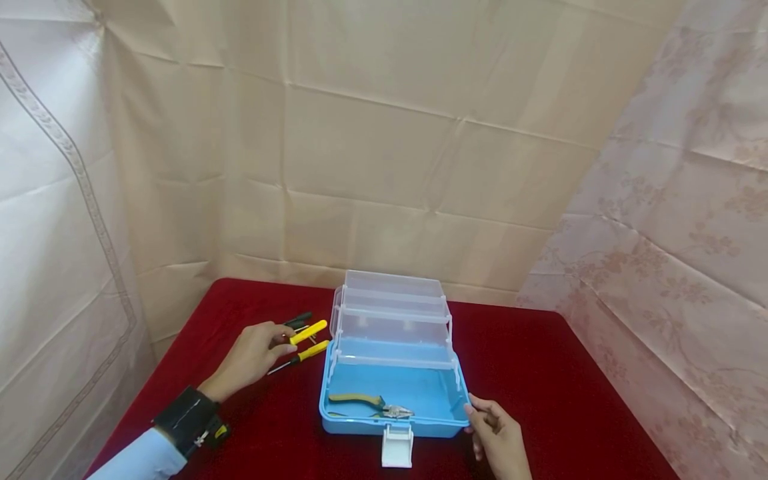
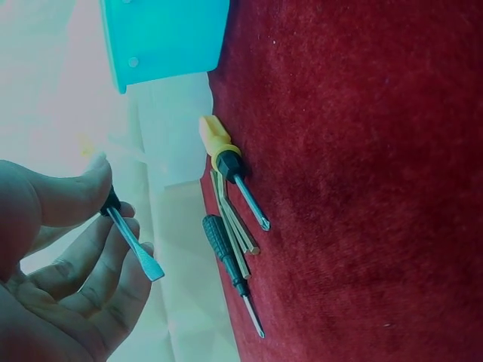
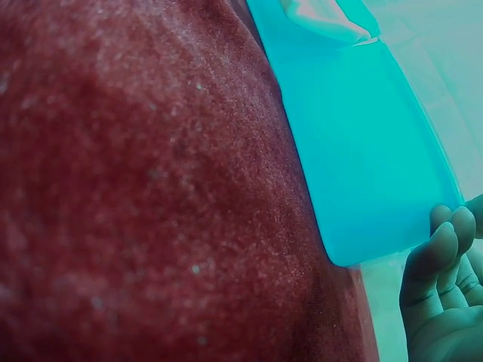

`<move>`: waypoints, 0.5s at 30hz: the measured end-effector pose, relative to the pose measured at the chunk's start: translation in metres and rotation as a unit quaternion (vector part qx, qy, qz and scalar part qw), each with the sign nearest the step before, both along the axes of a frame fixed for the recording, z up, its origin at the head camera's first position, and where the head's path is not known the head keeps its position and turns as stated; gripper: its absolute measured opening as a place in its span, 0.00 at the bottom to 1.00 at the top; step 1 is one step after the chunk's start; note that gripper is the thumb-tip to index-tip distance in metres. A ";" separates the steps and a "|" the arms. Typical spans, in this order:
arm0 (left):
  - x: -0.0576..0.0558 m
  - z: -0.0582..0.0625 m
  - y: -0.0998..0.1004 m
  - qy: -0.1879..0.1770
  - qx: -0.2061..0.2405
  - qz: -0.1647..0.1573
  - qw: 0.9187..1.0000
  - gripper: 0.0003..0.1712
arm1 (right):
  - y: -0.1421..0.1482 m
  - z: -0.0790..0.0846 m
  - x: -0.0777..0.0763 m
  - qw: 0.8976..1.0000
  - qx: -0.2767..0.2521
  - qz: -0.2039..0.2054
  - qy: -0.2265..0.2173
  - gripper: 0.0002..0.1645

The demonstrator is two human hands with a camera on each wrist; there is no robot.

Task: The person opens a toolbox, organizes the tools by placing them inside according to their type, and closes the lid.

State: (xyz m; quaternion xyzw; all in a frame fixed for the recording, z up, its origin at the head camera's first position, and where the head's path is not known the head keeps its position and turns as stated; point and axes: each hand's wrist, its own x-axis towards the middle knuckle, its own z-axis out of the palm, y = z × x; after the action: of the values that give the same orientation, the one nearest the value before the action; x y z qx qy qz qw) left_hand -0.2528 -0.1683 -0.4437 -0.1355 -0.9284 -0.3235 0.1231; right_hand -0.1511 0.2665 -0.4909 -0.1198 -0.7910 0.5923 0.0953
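My left hand [image 1: 255, 350] pinches a flathead screwdriver [image 1: 312, 331] with a yellow handle, held above the table left of the blue toolbox [image 1: 354, 427]. Its flat blade [image 2: 137, 245] points away from the fingers in the left wrist view. At the toolbox's front right corner, my right hand [image 1: 497, 433] grips the rim between thumb and fingers. The toolbox stands with its clear tiered trays [image 1: 393, 327] raised at the back. Inside lie combination pliers [image 1: 357, 398] with yellow-green handles, jaws toward the right; another tool beneath them is mostly hidden by the front wall.
Below the left hand lie a yellow-handled Phillips screwdriver [image 2: 219, 139], several hex keys [image 2: 232, 222] and a small dark green screwdriver [image 2: 224, 245]. A white latch [image 1: 397, 447] hangs from the toolbox front. Red cloth [image 1: 516, 360] covers the table; beige curtains [image 1: 384, 167] hang behind.
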 end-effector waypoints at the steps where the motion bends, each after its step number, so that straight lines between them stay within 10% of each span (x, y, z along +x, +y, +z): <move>1: 0.000 0.000 0.000 0.001 -0.001 -0.001 1.000 0.15 | 0.000 0.000 0.000 1.000 -0.001 0.000 0.001 0.28; 15: 0.000 0.005 0.005 0.011 -0.006 -0.022 1.000 0.15 | 0.000 0.000 0.001 1.000 -0.004 -0.002 0.000 0.27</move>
State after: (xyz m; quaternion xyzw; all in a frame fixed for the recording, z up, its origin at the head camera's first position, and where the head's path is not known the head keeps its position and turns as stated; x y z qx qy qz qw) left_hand -0.2531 -0.1631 -0.4392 -0.1602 -0.9258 -0.3188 0.1251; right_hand -0.1506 0.2661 -0.4905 -0.1220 -0.7887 0.5948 0.0961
